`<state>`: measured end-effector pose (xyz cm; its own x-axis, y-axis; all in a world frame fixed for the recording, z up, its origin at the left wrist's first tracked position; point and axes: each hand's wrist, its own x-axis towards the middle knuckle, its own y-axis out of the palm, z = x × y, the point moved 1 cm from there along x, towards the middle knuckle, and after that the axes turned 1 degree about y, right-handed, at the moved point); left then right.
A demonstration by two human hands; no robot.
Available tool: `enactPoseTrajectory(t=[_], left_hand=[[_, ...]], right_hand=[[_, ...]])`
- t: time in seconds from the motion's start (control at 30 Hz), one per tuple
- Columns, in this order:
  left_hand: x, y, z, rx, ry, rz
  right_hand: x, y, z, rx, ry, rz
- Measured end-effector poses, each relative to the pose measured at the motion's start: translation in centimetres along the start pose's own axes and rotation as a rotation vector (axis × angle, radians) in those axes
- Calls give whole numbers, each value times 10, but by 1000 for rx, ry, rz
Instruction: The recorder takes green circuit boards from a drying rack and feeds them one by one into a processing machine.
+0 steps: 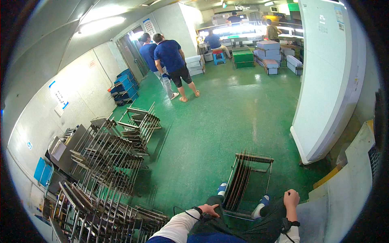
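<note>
Inspector A: At the bottom centre of the frame, we are seeing the left hand (209,209) lying spread on the knee, gripping nothing. The right hand (291,199), lower right, is curled into a fist.

Inspector B: We are noting the metal rack (248,180) standing on the green floor (227,117) between both hands.

Stacked metal racks (105,162), blue crates (125,87)
</note>
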<state>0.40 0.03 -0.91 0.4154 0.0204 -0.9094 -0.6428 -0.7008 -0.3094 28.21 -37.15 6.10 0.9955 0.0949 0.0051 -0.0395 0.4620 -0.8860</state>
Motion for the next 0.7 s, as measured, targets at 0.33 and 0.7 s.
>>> enactPoseTrajectory(t=[0.33, 0.7], left_hand=[[12, 7, 5, 13, -41, -30], [12, 5, 8, 23, -8, -32]], right_hand=[[0, -1, -2, 23, -43, -42], [-4, -2, 1, 15, -31, -38]])
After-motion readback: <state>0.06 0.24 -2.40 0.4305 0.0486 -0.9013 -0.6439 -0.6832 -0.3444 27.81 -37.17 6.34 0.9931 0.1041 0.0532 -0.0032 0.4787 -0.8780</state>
